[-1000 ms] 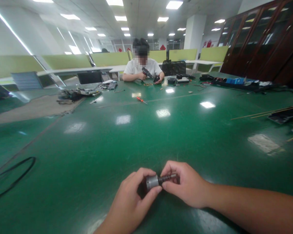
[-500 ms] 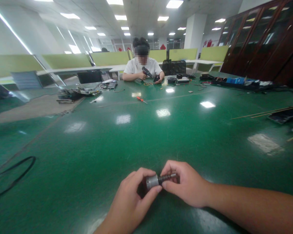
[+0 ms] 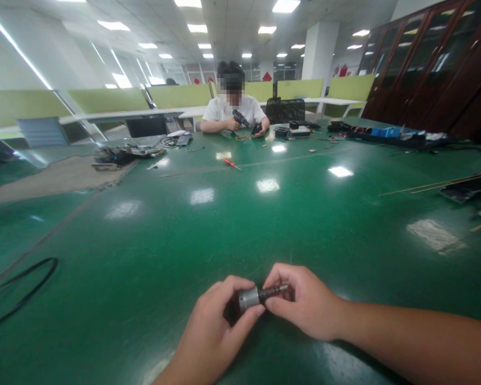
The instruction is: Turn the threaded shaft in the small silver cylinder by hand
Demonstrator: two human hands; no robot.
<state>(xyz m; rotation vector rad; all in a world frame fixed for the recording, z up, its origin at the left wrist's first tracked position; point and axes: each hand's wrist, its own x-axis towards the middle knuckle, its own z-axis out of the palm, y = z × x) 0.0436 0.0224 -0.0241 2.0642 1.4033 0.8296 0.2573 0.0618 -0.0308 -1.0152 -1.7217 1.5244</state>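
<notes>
At the near side of a glossy green table (image 3: 208,235), a small metal part (image 3: 260,295) sits in a two-handed grip, just above or on the surface; from where I stand, I cannot tell which. The left hand (image 3: 212,326) clasps the part's smooth silver cylinder (image 3: 248,299), thumb on the near side and fingers on the far side. The right hand (image 3: 308,305) pinches close to the cylinder, thumb and forefinger about the thin ribbed shaft (image 3: 270,292), whose pale tip points toward the right palm. The two hands nearly touch where the shaft meets the cylinder.

Across the table, a co-worker (image 3: 224,109) in a white shirt (image 3: 211,110) holds a dark drill-like tool (image 3: 240,117) in one hand and a small black object (image 3: 257,129) in the other. Nearer the co-worker than the metal part lies an orange-handled screwdriver (image 3: 231,163). A looped black cable (image 3: 34,292) rests at the left, well apart from both hands, and a heap of parts (image 3: 124,153) sits farther up that side. At the right, thin yellowish rods (image 3: 433,187) reach out beside dark pieces (image 3: 468,188), with a blue object (image 3: 387,131) farther back among a jumble of wires and black parts (image 3: 420,140). Ceiling lights (image 3: 286,6) glare in patches on the table, and dark wooden cabinets (image 3: 425,64) line the right side of the room.
</notes>
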